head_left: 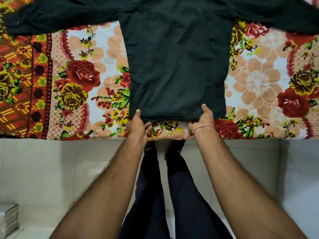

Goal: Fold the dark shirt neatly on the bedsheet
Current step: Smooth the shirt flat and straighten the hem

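Seen from above by the person doing the work. Nearest the viewer are two bare forearms reaching forward over a pale tiled floor (51,169), with two legs in dark trousers (181,187) standing between them. At the lower left corner lies a small stack of flat pale items (8,219), too blurred to identify. Beyond the floor is the edge of a bed covered with one bedsheet (81,78), printed with red and yellow roses, peach flowers and an orange patterned border on the left. Two hands meet the near hem of one dark shirt (176,62). The left hand (138,123) pinches the hem near its left corner: the thumb lies on top of the cloth and the fingers (148,125) curl beneath it, close together. The right hand (203,119) pinches the hem nearer the right corner in the same way, thumb on top, fingers tucked under the edge; a thin thread bracelet (203,126) circles that wrist. The shirt lies flat in the middle of the bedsheet, its body running away from the viewer, lightly creased. Farthest off, its two sleeves spread outward to left and right across the top of the bed; one small button (17,22) shows on the left cuff.
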